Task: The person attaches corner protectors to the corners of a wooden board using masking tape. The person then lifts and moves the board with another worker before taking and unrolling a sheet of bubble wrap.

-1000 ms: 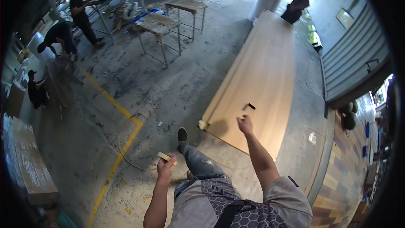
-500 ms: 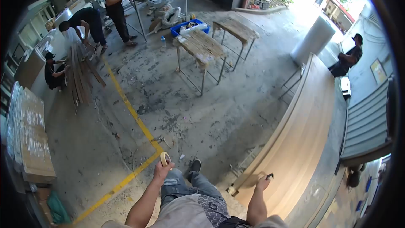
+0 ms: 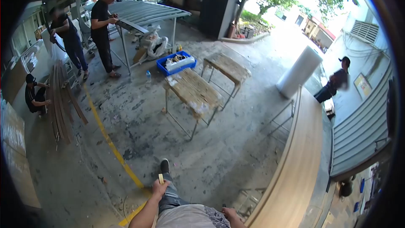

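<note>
My left hand (image 3: 159,188) is closed on a roll of tape (image 3: 160,178), seen edge-on over my leg. Low in the view, my right hand (image 3: 230,212) is closed on a small black tool (image 3: 224,205), whose details are too small to make out. Just right of that hand stretches a long wood-coloured panel (image 3: 295,164), running from the bottom edge up toward the right. The two hands are apart, in front of my body.
Two worn work stands (image 3: 194,93) and a blue bin (image 3: 177,62) stand ahead. A wrapped roll (image 3: 299,71) and a person (image 3: 335,82) are beyond the panel. Three people work at the left near brown strips (image 3: 61,105).
My right hand has come back from over the panel to beside my body, with the black tool. My view has lifted. At the left, one bent person now stands upright.
</note>
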`<action>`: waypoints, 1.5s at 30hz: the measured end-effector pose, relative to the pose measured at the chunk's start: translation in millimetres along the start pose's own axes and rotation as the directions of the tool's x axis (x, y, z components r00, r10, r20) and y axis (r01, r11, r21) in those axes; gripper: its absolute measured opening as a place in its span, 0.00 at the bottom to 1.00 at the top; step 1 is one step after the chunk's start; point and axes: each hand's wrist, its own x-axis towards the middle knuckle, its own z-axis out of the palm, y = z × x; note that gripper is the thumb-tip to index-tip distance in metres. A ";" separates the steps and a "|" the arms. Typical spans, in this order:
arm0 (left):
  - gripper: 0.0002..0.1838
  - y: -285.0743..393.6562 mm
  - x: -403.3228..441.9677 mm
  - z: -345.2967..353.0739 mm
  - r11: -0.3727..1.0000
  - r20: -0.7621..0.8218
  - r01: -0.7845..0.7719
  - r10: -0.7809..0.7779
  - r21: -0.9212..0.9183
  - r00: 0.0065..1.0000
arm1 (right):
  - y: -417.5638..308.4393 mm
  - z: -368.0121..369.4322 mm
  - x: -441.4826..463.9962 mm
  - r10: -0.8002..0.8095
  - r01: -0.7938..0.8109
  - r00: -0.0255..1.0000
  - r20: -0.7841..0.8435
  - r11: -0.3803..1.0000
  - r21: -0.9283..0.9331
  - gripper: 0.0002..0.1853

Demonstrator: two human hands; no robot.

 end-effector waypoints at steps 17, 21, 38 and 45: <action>0.15 157.3 310.4 -159.4 0.991 -0.252 0.047 -0.077 -0.124 0.965 | -911.9 343.2 -55.4 -0.978 0.995 -0.056 0.200 -0.072 -0.070 0.20; 0.15 158.2 347.8 -120.8 0.993 -0.144 0.122 -0.119 0.009 0.982 | -799.2 306.4 -87.8 -0.806 0.810 0.101 0.583 -0.273 -0.519 0.18; 0.19 303.5 359.7 57.6 0.914 0.401 -0.276 0.143 0.296 0.905 | -219.9 100.1 -108.1 -0.018 -0.064 0.993 -0.120 0.766 -0.640 0.19; 0.16 331.7 377.4 116.5 0.854 0.529 -0.450 0.264 0.261 0.806 | -201.8 103.1 -140.2 -0.102 0.004 0.984 -0.145 0.831 -0.556 0.20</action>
